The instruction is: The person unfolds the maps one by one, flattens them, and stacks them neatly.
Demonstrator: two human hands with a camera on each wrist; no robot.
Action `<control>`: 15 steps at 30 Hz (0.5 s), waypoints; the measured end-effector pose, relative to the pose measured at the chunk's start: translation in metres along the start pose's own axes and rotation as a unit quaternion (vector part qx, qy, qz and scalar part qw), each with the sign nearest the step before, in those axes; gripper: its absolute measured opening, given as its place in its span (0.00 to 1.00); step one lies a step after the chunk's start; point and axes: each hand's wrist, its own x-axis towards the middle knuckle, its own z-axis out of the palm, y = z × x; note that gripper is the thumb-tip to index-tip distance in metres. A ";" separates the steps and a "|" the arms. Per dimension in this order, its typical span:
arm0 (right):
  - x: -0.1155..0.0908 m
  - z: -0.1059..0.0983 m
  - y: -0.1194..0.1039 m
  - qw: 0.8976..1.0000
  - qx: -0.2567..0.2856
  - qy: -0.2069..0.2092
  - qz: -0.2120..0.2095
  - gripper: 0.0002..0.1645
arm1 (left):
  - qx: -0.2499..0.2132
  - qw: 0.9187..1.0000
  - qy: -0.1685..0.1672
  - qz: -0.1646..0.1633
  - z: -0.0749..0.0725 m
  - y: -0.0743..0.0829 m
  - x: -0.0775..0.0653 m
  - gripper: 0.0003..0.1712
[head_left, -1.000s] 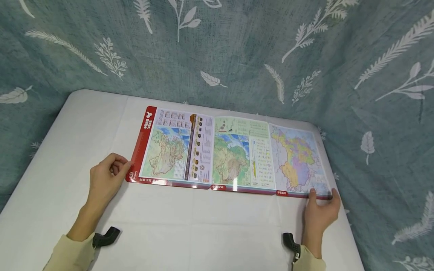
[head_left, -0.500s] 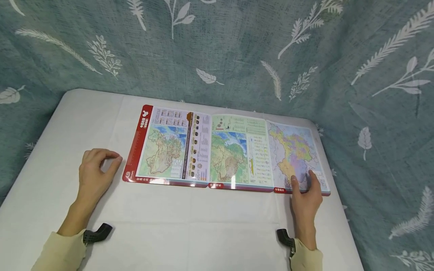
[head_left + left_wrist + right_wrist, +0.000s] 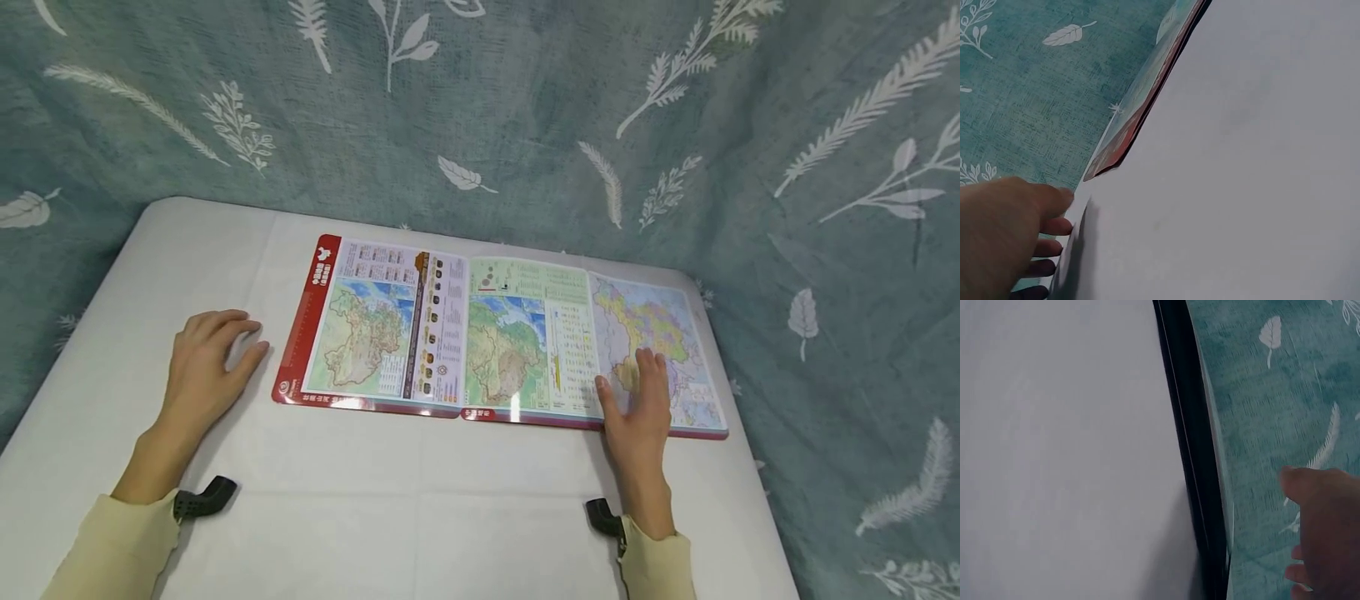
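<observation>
A folding map [image 3: 506,350] with three glossy panels lies spread across the white table. Its left panel has a red border. Just left of that border my left hand [image 3: 206,367] is held apart from the map, fingers loosely bent and holding nothing. The right panel is partly covered by my right hand [image 3: 637,421], which is over it with fingers extended. In the left wrist view, the map's red corner [image 3: 1119,147] is beyond the left hand [image 3: 1000,228]. The right wrist view has the map's dark edge [image 3: 1194,425] beside the right hand [image 3: 1335,531].
A white cloth [image 3: 360,508] covers the table. Behind it and along the right hangs a green curtain [image 3: 525,108] with white leaf patterns. Black devices sit on the left wrist [image 3: 206,498] and the right wrist [image 3: 603,517].
My left hand has left the map's lower left corner and moved slightly left. My right hand has come away from the lower right corner and moved left and forward over the right panel.
</observation>
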 end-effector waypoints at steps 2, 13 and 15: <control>0.003 0.003 -0.001 1.000 0.004 -0.006 -0.029 0.46 | 0.012 1.000 -0.010 0.005 0.001 0.001 0.004 0.20; 0.007 0.011 -0.009 0.995 -0.014 -0.066 -0.079 0.50 | 0.072 0.996 -0.051 0.027 0.010 0.008 0.019 0.30; 0.006 0.011 -0.012 0.994 -0.023 -0.073 -0.081 0.51 | 0.073 0.996 -0.049 0.031 0.011 0.008 0.018 0.33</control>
